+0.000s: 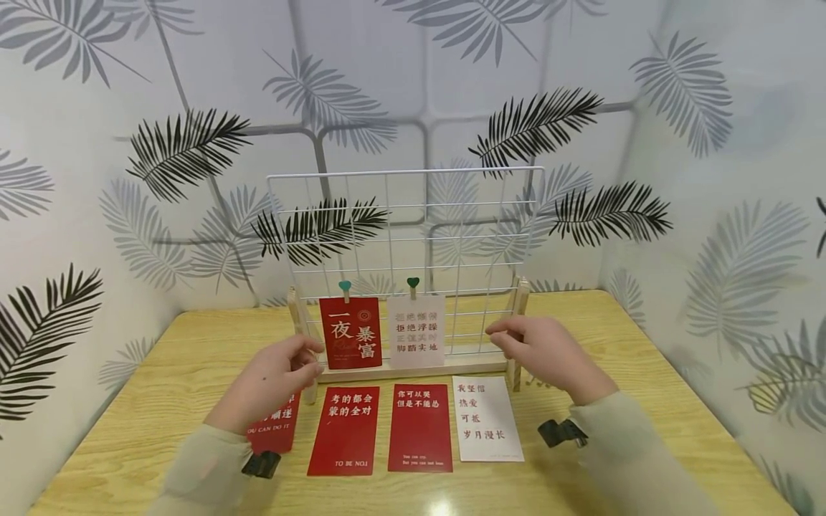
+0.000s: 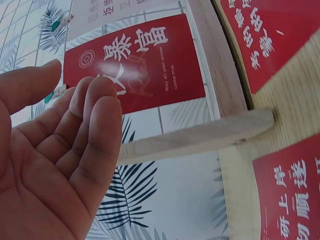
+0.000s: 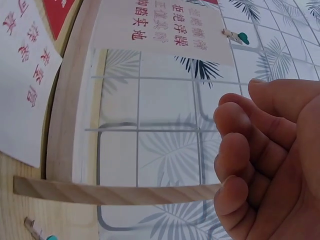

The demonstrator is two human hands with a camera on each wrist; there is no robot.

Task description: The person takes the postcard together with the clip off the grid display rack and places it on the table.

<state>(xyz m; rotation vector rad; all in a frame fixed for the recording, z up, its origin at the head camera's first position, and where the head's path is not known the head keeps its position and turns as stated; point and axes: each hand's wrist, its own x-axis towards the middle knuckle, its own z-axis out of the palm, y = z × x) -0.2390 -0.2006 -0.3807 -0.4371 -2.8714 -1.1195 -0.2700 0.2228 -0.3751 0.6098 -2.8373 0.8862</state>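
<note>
Left hand (image 1: 274,380) hovers, fingers loosely apart and empty, by the rack (image 1: 406,236)'s left post, where two clipped cards hang for display, while the right hand (image 1: 542,351), fingers loosely curled on nothing, nears the right post.

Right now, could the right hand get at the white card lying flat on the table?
Probably yes. The right hand hovers empty by the grid rack, just above the white card, and nothing covers the card or lies between them.

You have six cards: four red (image 1: 343,428), two white (image 1: 487,418); two green-heart clips (image 1: 345,289); one wire grid rack (image 1: 406,215); two hands (image 1: 274,380).
</note>
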